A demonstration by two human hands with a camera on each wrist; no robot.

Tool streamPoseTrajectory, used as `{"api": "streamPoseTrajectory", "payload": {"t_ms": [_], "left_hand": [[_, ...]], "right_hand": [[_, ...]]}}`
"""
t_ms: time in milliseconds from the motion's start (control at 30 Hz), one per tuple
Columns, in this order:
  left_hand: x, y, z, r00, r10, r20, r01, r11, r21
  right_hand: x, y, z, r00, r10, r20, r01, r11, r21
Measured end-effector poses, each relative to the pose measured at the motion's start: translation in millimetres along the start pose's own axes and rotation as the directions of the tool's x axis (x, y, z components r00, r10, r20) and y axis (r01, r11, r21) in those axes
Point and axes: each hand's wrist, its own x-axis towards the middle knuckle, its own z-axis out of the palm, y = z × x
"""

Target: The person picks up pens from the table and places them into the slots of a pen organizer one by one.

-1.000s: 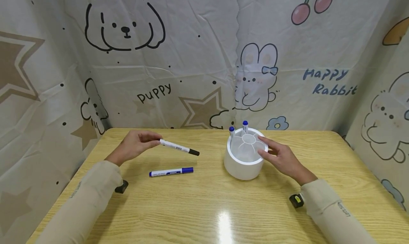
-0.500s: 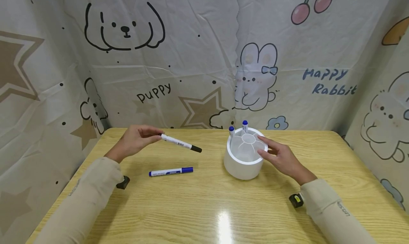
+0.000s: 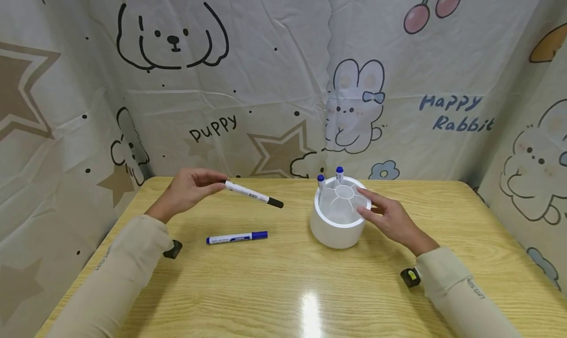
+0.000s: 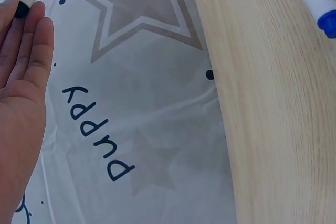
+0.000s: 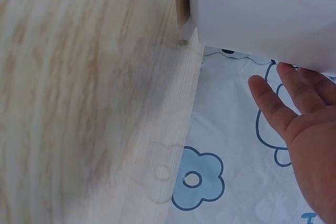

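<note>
White-barrelled, the black-capped marker (image 3: 253, 194) tilts above the table's far left, its end pinched by the left hand (image 3: 188, 191). The right hand (image 3: 392, 222), thumb and forefinger apart, grips the right rim of the round holder (image 3: 335, 233). Wood-grained table (image 3: 248, 289); cartoon-printed cloth (image 3: 283, 47) along the far side.

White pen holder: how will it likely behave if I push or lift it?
The white pen holder seems unlikely to tip, being squat and broad and upright on the wood-grain table. Its smooth outer wall could feel slippery. It would probably keep its shape, as its thick rim looks rigid.
</note>
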Motion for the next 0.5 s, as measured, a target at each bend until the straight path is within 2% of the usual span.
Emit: {"api": "streamPoseTrajectory", "payload": {"t_ms": [133,500], "left_hand": [[0.5,3.5,1.4,1.000,0.017,0.001,-0.017,1.000,0.006],[3.6,12.3,3.4,1.000,0.008,0.001,-0.008,1.000,-0.001]], "right_hand": [[-0.6,-0.3,0.2,1.000,0.003,-0.001,-0.003,1.000,0.006],[-1.4,-0.1,0.4,1.000,0.011,-0.003,-0.011,1.000,0.015]]}}
